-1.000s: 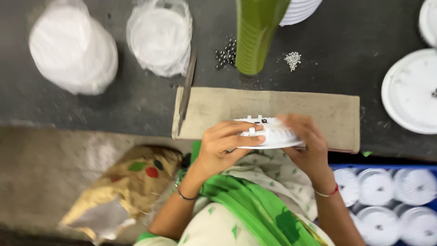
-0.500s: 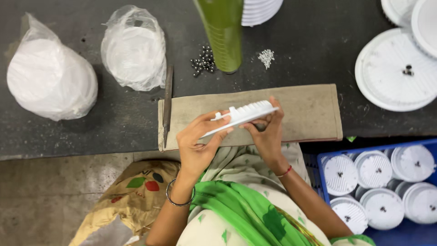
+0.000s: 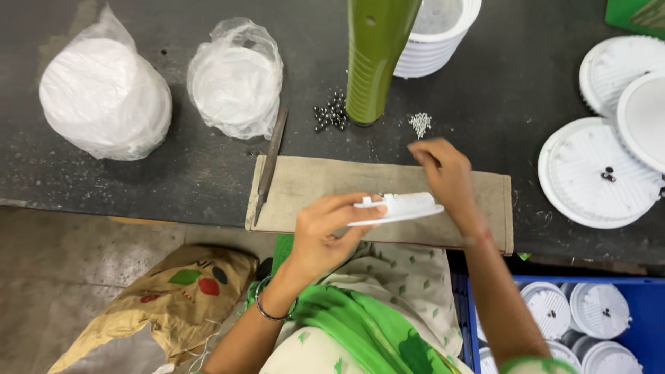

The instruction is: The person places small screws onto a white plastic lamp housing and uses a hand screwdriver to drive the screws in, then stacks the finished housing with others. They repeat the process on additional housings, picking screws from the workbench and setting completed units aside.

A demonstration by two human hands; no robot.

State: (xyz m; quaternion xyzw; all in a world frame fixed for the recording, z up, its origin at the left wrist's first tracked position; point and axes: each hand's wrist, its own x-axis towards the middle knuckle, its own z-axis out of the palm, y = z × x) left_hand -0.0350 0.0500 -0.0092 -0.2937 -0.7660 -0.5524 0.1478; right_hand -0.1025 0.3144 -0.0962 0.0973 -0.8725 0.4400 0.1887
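Note:
My left hand (image 3: 331, 228) grips a white round plastic part (image 3: 400, 207), tilted nearly edge-on, above a tan cloth pad (image 3: 312, 187) on the dark workbench. My right hand (image 3: 443, 170) is off the part and reaches forward over the pad, fingers pinched, just short of a small pile of silver screws (image 3: 420, 123). I cannot tell whether it holds anything. A heap of dark screws (image 3: 330, 114) lies beside the tip of a green tool (image 3: 374, 55) standing on the bench.
Two plastic bags of white discs (image 3: 104, 97) (image 3: 235, 76) sit at left. A stack of white housings (image 3: 436, 38) stands behind the tool, and flat white plates (image 3: 599, 173) lie at right. A blue crate (image 3: 644, 291) of white parts is at lower right, a printed sack (image 3: 166, 298) on the floor.
My right hand let go of the white part and moved forward toward the silver screws. My left hand alone now holds the part, tilted edge-on.

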